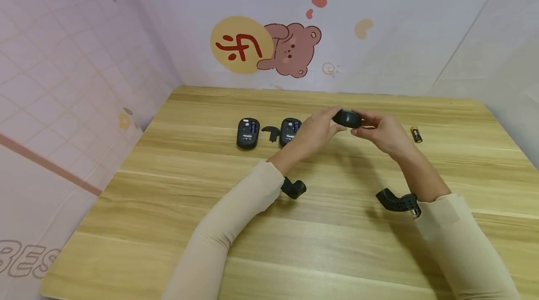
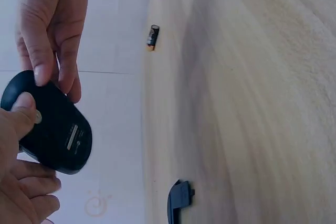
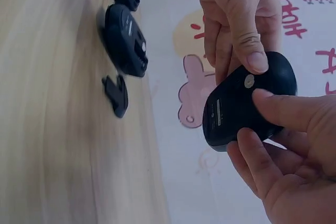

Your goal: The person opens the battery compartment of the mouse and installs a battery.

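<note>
A black computer mouse (image 1: 348, 119) is held up above the table between both hands. Its underside, with a small label and a round sensor spot, faces the wrist cameras (image 3: 231, 111). My left hand (image 1: 316, 130) grips one side, its thumb lying on the underside. From the other side my right hand (image 1: 385, 134) pinches the mouse between thumb and fingers. Two more mice, one at the left (image 1: 248, 133) and one partly behind the left hand (image 1: 288, 130), lie bottom up with batteries in their open compartments. Whether the held mouse contains a battery cannot be seen.
A black battery cover (image 1: 273, 132) lies between the two mice. Another cover (image 3: 117, 96) rests beside the nearer mouse, hidden from the head view. One loose battery (image 1: 416, 134) lies on the wooden table (image 1: 168, 225) right of the hands. A printed cloth wall (image 1: 391, 61) stands behind.
</note>
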`<move>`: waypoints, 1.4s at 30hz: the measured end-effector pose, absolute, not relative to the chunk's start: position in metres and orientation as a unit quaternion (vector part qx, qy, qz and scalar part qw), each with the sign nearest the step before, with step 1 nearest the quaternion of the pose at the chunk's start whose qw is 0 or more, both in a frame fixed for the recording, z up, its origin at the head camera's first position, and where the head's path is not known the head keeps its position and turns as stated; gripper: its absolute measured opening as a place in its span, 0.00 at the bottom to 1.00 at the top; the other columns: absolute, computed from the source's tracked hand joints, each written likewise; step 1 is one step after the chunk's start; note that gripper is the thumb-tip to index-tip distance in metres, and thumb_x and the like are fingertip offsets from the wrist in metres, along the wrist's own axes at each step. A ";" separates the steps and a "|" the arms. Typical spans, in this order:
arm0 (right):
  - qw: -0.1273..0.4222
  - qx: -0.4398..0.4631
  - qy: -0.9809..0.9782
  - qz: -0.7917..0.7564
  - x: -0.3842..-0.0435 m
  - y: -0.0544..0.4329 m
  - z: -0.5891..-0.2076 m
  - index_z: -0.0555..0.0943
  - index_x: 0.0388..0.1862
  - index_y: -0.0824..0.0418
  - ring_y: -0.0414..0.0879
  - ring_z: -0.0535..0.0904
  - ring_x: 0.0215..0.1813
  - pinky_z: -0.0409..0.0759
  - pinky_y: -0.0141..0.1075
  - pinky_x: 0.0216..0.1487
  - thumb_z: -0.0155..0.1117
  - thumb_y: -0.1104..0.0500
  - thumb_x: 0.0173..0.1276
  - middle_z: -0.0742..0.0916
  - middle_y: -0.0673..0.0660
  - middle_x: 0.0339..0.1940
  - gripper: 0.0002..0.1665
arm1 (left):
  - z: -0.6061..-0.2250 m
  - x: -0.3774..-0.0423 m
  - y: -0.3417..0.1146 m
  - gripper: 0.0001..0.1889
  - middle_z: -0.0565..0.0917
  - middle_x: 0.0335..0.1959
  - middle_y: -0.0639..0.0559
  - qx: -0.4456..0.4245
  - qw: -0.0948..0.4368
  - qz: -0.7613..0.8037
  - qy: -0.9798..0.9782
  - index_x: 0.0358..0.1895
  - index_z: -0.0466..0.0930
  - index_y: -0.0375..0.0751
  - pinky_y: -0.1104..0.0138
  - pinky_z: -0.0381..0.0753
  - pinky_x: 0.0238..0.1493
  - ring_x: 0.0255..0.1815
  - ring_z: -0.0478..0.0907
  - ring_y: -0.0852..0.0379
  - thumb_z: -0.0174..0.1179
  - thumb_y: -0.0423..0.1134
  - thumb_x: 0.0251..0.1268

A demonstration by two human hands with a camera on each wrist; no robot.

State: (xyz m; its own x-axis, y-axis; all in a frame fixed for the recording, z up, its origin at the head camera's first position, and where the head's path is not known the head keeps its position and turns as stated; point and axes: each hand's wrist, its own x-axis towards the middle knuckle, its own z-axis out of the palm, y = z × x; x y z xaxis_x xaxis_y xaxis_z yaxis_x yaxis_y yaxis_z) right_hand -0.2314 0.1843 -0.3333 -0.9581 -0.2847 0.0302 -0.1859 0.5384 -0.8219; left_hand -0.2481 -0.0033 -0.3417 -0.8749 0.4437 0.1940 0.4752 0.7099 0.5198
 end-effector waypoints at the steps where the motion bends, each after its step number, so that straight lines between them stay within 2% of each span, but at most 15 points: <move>1: 0.047 -0.135 0.876 -0.461 -0.230 0.183 -0.333 0.67 0.66 0.63 0.56 0.74 0.56 0.76 0.35 0.51 0.60 0.58 0.66 0.78 0.67 0.56 0.30 | -0.341 -0.247 -0.005 0.24 0.77 0.52 0.54 -0.248 0.026 -0.297 -0.922 0.62 0.68 0.48 0.70 0.76 0.44 0.48 0.75 0.60 0.52 0.52 0.65; 3: 0.034 -0.137 0.873 -0.466 -0.228 0.182 -0.331 0.69 0.64 0.65 0.55 0.74 0.56 0.76 0.38 0.53 0.60 0.55 0.67 0.78 0.66 0.56 0.29 | -0.338 -0.244 -0.007 0.23 0.77 0.48 0.55 -0.247 0.024 -0.319 -0.915 0.60 0.69 0.48 0.71 0.75 0.41 0.43 0.75 0.61 0.49 0.53 0.66; 6: 0.021 -0.138 0.866 -0.481 -0.224 0.180 -0.328 0.72 0.61 0.67 0.55 0.73 0.56 0.73 0.48 0.56 0.58 0.50 0.67 0.78 0.66 0.55 0.30 | -0.335 -0.240 -0.011 0.23 0.78 0.42 0.54 -0.247 0.023 -0.353 -0.902 0.57 0.70 0.46 0.70 0.73 0.36 0.37 0.74 0.61 0.46 0.55 0.66; 11: 0.012 -0.136 0.851 -0.507 -0.218 0.176 -0.322 0.75 0.57 0.68 0.49 0.76 0.52 0.69 0.53 0.59 0.57 0.45 0.66 0.83 0.60 0.50 0.31 | -0.328 -0.232 -0.015 0.26 0.80 0.43 0.51 -0.237 0.027 -0.412 -0.879 0.57 0.71 0.41 0.72 0.76 0.37 0.40 0.77 0.61 0.46 0.56 0.66; 13: 0.008 -0.133 0.846 -0.516 -0.216 0.174 -0.320 0.77 0.55 0.68 0.45 0.78 0.48 0.70 0.52 0.58 0.57 0.45 0.66 0.85 0.55 0.45 0.30 | -0.327 -0.228 -0.018 0.25 0.80 0.44 0.50 -0.239 0.022 -0.441 -0.865 0.57 0.72 0.39 0.73 0.77 0.39 0.41 0.78 0.61 0.46 0.55 0.67; 17: 0.000 -0.134 0.840 -0.526 -0.211 0.170 -0.317 0.78 0.53 0.70 0.37 0.81 0.38 0.71 0.54 0.56 0.58 0.47 0.66 0.85 0.47 0.38 0.29 | -0.323 -0.224 -0.028 0.23 0.81 0.43 0.49 -0.253 -0.028 -0.487 -0.835 0.59 0.71 0.38 0.70 0.80 0.34 0.35 0.79 0.60 0.48 0.50 0.70; 20: -0.001 -0.137 0.832 -0.538 -0.208 0.166 -0.315 0.77 0.54 0.71 0.38 0.83 0.34 0.69 0.57 0.57 0.58 0.48 0.66 0.85 0.45 0.37 0.29 | -0.319 -0.220 -0.036 0.21 0.81 0.43 0.48 -0.248 -0.076 -0.508 -0.822 0.61 0.69 0.38 0.66 0.81 0.30 0.32 0.78 0.59 0.50 0.45 0.70; 21: 0.000 -0.140 0.828 -0.543 -0.207 0.165 -0.314 0.77 0.54 0.71 0.40 0.83 0.33 0.69 0.56 0.57 0.58 0.48 0.67 0.85 0.45 0.37 0.29 | -0.317 -0.219 -0.038 0.21 0.81 0.44 0.48 -0.244 -0.091 -0.515 -0.817 0.62 0.69 0.38 0.65 0.81 0.30 0.31 0.78 0.60 0.50 0.43 0.70; 23: 0.001 -0.143 0.823 -0.550 -0.206 0.163 -0.314 0.77 0.54 0.71 0.42 0.84 0.33 0.71 0.53 0.56 0.58 0.49 0.67 0.86 0.46 0.36 0.28 | -0.314 -0.216 -0.043 0.22 0.80 0.48 0.46 -0.237 -0.114 -0.531 -0.805 0.63 0.68 0.37 0.65 0.82 0.35 0.37 0.79 0.62 0.51 0.40 0.69; 25: 0.001 -0.143 0.819 -0.556 -0.204 0.161 -0.314 0.78 0.52 0.71 0.44 0.84 0.32 0.73 0.45 0.54 0.59 0.49 0.67 0.86 0.47 0.36 0.27 | -0.311 -0.213 -0.046 0.22 0.79 0.50 0.44 -0.230 -0.137 -0.549 -0.792 0.64 0.66 0.36 0.68 0.82 0.37 0.40 0.80 0.61 0.51 0.37 0.69; 30: 0.009 -0.152 0.806 -0.571 -0.202 0.157 -0.313 0.76 0.52 0.75 0.43 0.83 0.29 0.78 0.29 0.42 0.59 0.51 0.67 0.86 0.46 0.32 0.28 | -0.306 -0.207 -0.052 0.23 0.79 0.50 0.40 -0.222 -0.168 -0.589 -0.759 0.66 0.63 0.35 0.68 0.83 0.39 0.42 0.81 0.55 0.51 0.34 0.69; 34: 0.018 -0.149 0.799 -0.582 -0.201 0.153 -0.312 0.74 0.53 0.79 0.40 0.81 0.26 0.81 0.28 0.36 0.58 0.52 0.68 0.85 0.45 0.29 0.30 | -0.306 -0.204 -0.055 0.22 0.79 0.47 0.37 -0.211 -0.172 -0.615 -0.739 0.65 0.65 0.34 0.66 0.83 0.37 0.40 0.82 0.52 0.51 0.33 0.69; 38: 0.033 -0.140 0.797 -0.587 -0.201 0.151 -0.312 0.74 0.52 0.80 0.41 0.81 0.25 0.82 0.29 0.34 0.58 0.52 0.67 0.85 0.45 0.28 0.31 | -0.308 -0.203 -0.056 0.19 0.81 0.43 0.38 -0.188 -0.174 -0.629 -0.734 0.61 0.70 0.33 0.65 0.84 0.36 0.36 0.83 0.51 0.51 0.33 0.69; 42: 0.050 -0.137 0.789 -0.597 -0.203 0.150 -0.312 0.77 0.49 0.76 0.42 0.82 0.25 0.83 0.31 0.34 0.59 0.53 0.67 0.85 0.47 0.27 0.26 | -0.308 -0.201 -0.055 0.18 0.81 0.42 0.39 -0.164 -0.178 -0.632 -0.737 0.60 0.72 0.34 0.65 0.84 0.36 0.35 0.83 0.52 0.51 0.33 0.68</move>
State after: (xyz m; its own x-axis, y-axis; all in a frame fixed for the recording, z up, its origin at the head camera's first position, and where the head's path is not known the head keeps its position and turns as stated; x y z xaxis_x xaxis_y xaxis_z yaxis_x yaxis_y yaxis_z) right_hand -0.2028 0.1497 -0.3115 -0.9574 -0.2758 0.0856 -0.1572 0.2491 -0.9556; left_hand -0.2006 -0.0554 -0.3077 -0.8833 0.4656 -0.0548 0.0167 0.1481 0.9888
